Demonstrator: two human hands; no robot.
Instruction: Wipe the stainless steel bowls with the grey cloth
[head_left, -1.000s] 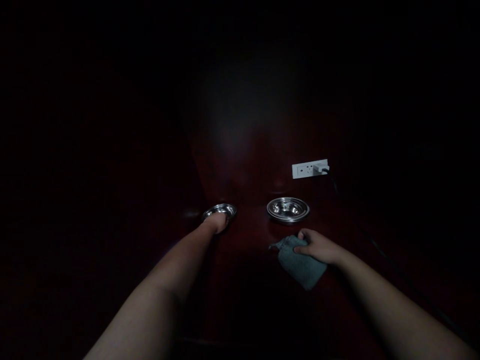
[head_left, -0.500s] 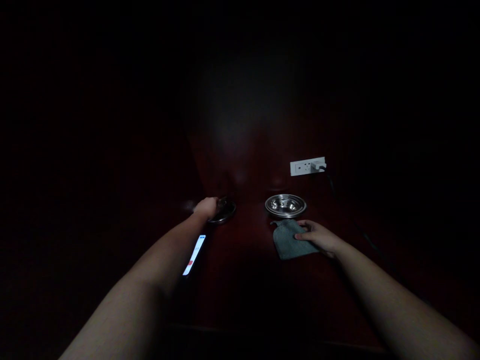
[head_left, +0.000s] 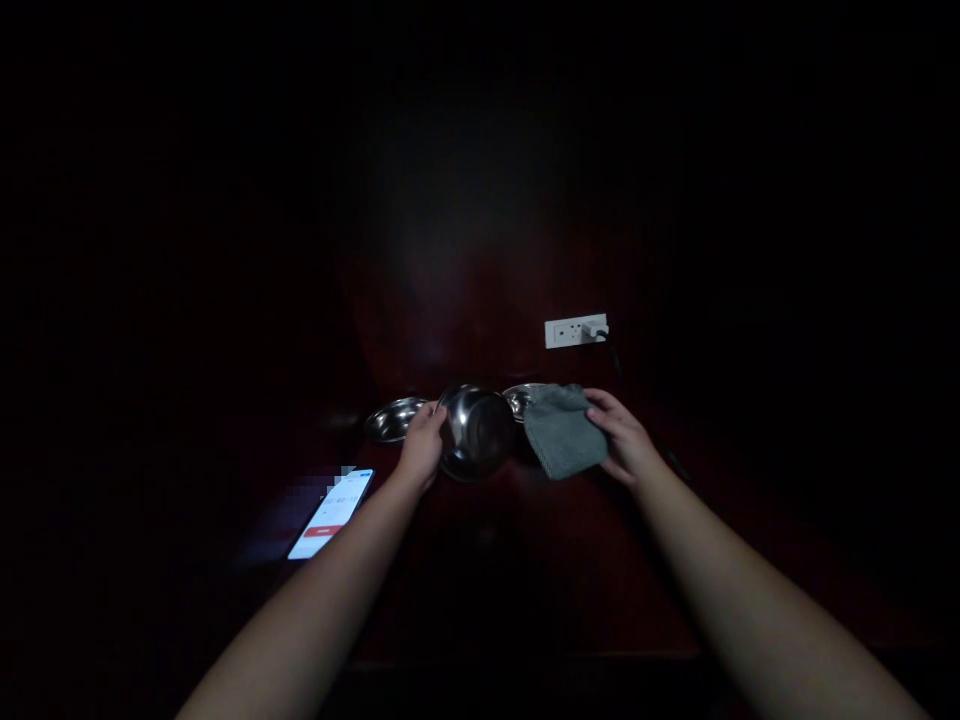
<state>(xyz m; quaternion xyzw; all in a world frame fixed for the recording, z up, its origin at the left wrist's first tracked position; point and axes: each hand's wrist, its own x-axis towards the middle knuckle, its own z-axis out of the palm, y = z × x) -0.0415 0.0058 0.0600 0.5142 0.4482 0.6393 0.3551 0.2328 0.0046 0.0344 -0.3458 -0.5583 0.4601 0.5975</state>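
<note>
The left hand [head_left: 422,447] grasps with its fingers the edge of a steel bowl [head_left: 476,432], which is directly to the right of these fingers. The right hand [head_left: 621,435] pinches a grey-green cloth [head_left: 566,430]; it spreads leftward from the fingers, near the bowl. Just left of the left fingers lies a shiny dish [head_left: 391,420], and a lit phone [head_left: 330,515] is nearer to the person. Beyond the right fingers, a white socket [head_left: 576,331] is visible.
</note>
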